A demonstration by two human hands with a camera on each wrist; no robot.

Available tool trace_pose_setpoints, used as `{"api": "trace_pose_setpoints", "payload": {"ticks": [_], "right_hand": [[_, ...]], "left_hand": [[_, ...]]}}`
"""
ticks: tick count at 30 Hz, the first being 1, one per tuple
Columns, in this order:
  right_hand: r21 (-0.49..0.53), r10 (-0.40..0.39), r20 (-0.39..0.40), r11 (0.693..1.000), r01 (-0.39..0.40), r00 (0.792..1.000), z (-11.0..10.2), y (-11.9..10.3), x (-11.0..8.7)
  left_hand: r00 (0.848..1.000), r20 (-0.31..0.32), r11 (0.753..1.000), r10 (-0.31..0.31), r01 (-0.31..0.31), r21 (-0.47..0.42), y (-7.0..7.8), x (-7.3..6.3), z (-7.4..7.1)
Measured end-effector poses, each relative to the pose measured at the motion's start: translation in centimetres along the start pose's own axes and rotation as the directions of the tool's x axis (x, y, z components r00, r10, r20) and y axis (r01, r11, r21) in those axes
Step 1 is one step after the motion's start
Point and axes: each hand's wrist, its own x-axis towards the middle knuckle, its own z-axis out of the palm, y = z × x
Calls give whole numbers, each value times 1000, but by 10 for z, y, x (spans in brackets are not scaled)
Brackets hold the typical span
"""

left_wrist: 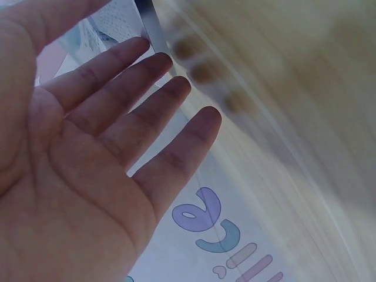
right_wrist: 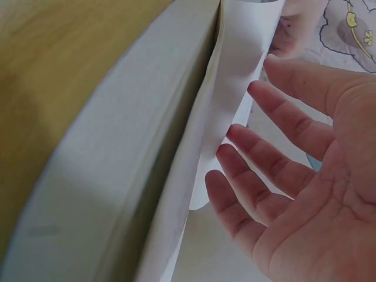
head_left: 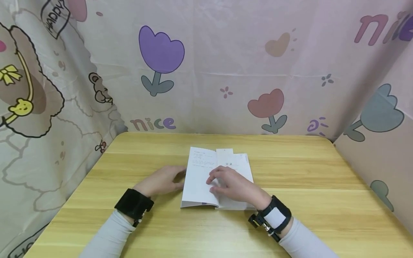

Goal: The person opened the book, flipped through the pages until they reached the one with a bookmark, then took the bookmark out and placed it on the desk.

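Note:
An open book (head_left: 199,182) lies on the table, a few lines of small dark writing at the top of its left page. From its top edge near the fold juts a pale card-like strip (head_left: 224,153). My right hand (head_left: 230,184) is over the middle of the book, fingers loosely bent. In the right wrist view its fingertips (right_wrist: 238,130) come right up to the white pages (right_wrist: 238,47), gripping nothing. Beside the book's left edge is my left hand (head_left: 164,179), fingers extended and nothing held; the left wrist view shows its palm (left_wrist: 88,188).
The book rests near the middle of a yellow wood-grain table (head_left: 309,168). Printed fabric (head_left: 213,50) with flowers and lettering hangs behind the table and along both sides. Each wrist wears a black band (head_left: 133,204) with a small device.

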Motion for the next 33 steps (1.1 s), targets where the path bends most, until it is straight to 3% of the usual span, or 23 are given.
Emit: {"api": "trace_pose_setpoints", "payload": {"ticks": [6, 13, 21, 30, 33], "right_hand": [[-10, 5, 15, 1000, -5, 1000, 1, -1, 1], [-14, 0, 25, 1000, 0, 1000, 2, -1, 1], [-36, 23, 31, 999, -22, 999, 3, -4, -1], [-55, 17, 38, 998, -15, 999, 4, -5, 0], [-65, 16, 39, 998, -14, 999, 4, -5, 0]], "left_hand": [[1000, 14, 1000, -24, 24, 3, 0, 2, -4], [1000, 1, 1000, 8, -8, 5, -2, 1, -7], [1000, 8, 1000, -18, 18, -1, -4, 1, -8], [1000, -19, 999, -13, 12, -43, -4, -2, -9], [999, -37, 999, 14, -16, -36, -3, -3, -10]]}}
